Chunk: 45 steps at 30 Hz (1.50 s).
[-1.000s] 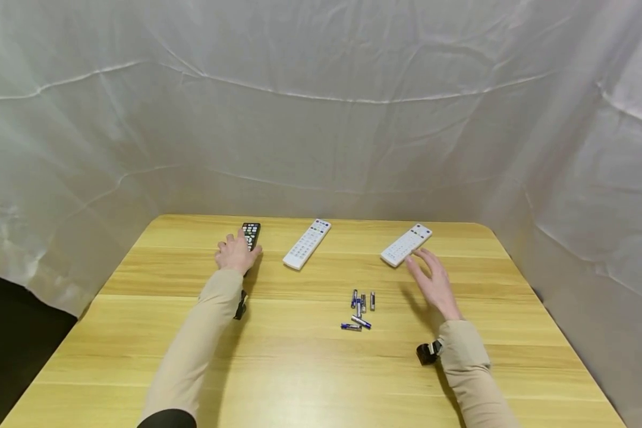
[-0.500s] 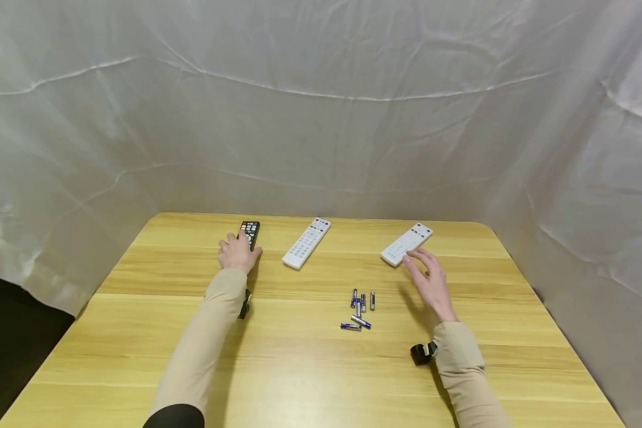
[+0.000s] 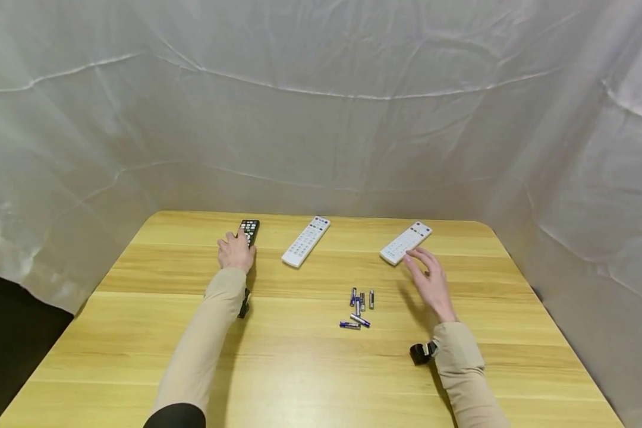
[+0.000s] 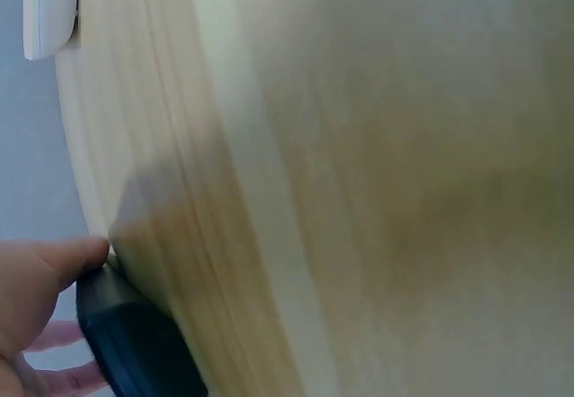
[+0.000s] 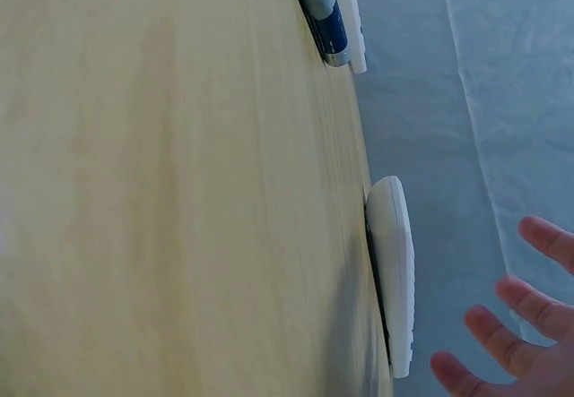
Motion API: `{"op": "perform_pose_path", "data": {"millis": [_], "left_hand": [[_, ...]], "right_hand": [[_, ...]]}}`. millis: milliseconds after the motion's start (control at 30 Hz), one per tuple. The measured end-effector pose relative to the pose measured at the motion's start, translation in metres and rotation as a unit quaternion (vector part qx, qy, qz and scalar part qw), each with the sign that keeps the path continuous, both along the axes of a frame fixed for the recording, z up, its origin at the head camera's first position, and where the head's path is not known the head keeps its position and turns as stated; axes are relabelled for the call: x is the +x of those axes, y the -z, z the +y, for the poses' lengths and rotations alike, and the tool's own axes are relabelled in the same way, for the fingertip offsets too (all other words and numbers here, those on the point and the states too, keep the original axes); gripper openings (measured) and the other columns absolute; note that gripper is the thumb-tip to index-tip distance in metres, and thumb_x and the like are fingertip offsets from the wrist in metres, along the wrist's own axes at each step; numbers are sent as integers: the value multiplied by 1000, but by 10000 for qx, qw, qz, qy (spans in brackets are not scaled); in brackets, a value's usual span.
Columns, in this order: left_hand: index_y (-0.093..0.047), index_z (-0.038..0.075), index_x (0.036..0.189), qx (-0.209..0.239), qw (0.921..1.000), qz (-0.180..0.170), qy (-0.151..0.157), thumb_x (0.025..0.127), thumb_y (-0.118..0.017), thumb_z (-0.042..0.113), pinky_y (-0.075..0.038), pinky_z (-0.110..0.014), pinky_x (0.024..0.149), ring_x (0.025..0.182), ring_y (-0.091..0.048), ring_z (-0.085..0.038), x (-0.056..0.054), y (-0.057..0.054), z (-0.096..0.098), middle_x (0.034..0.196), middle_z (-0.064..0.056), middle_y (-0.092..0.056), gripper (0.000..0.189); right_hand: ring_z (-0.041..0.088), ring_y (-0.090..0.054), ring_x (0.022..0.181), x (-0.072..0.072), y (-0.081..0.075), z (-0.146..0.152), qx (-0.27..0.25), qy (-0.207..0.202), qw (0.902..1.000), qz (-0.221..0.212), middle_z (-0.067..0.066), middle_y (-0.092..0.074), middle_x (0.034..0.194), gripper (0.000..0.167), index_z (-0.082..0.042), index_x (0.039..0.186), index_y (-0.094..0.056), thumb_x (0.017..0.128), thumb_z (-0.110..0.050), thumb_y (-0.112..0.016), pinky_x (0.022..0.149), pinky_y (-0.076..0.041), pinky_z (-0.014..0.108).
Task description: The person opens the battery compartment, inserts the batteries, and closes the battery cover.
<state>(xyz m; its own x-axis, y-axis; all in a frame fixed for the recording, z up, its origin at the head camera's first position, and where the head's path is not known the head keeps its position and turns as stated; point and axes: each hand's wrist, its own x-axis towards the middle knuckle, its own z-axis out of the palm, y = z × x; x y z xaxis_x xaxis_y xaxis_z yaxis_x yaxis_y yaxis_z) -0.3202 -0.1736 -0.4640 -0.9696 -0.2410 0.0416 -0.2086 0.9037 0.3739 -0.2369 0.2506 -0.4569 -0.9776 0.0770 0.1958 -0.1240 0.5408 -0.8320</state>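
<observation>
the left hand (image 3: 236,255) pinches the black remote (image 3: 251,226), at eleven o'clock on the surface (image 3: 299,362); the right hand (image 3: 433,288), fingers spread, hovers near the rightmost white remote (image 3: 406,241), toward one o'clock. both remotes look light, stiff, slightly slippery; grip their long sides.

Extends left arm (image 3: 192,351) forward and slightly inward; holds left hand (image 3: 235,252) palm down, with fingers bent and thumb to the inner side. Reaches right arm (image 3: 468,368) forward, angled inward; holds right hand (image 3: 432,282) raised, with fingers spread and gently curved.
</observation>
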Motion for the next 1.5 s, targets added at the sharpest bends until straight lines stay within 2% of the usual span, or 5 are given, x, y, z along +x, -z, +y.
{"op": "perform_pose_path", "data": {"millis": [333,667,1200,1367,1500], "left_hand": [[-42,4,144,-259,9986,452,27,101,-57,24,-61,-58,83,118,-48,-54,6,7,-1,131,-37,-52,50],[-42,7,145,3,9970,772,38,101,-57,25,-59,-61,77,114,-50,-53,13,1,0,127,-37,-54,50],[-30,11,157,1384,9858,952,37,102,-51,29,-52,-61,83,110,-54,-51,34,-5,6,133,-34,-54,62],[-29,11,158,1953,9754,1027,-40,102,-50,30,-49,-56,86,111,-53,-45,41,-8,9,129,-30,-56,63],[-28,10,158,2458,9630,1103,-44,103,-49,31,-46,-57,94,117,-51,-43,48,-10,10,135,-29,-53,63]], "right_hand": [[44,-28,149,0,-1,-3,-123,-61,9999,-4,24,-32,161,52,0,140,-54,104,-37,-50,119,-33,66],[44,-29,149,-2,0,-4,-98,-107,9999,70,24,-33,160,50,1,139,-54,105,-36,-49,117,-36,65],[44,-29,149,-4,2,-6,-226,-233,9994,128,25,-34,159,49,2,137,-56,106,-34,-49,115,-40,63],[43,-28,150,-4,1,-6,-260,-258,9993,83,24,-33,160,49,2,138,-55,106,-35,-49,115,-41,62],[43,-29,149,-4,0,-7,-251,-272,9993,72,24,-33,160,50,2,139,-55,106,-34,-49,114,-41,62]]}}
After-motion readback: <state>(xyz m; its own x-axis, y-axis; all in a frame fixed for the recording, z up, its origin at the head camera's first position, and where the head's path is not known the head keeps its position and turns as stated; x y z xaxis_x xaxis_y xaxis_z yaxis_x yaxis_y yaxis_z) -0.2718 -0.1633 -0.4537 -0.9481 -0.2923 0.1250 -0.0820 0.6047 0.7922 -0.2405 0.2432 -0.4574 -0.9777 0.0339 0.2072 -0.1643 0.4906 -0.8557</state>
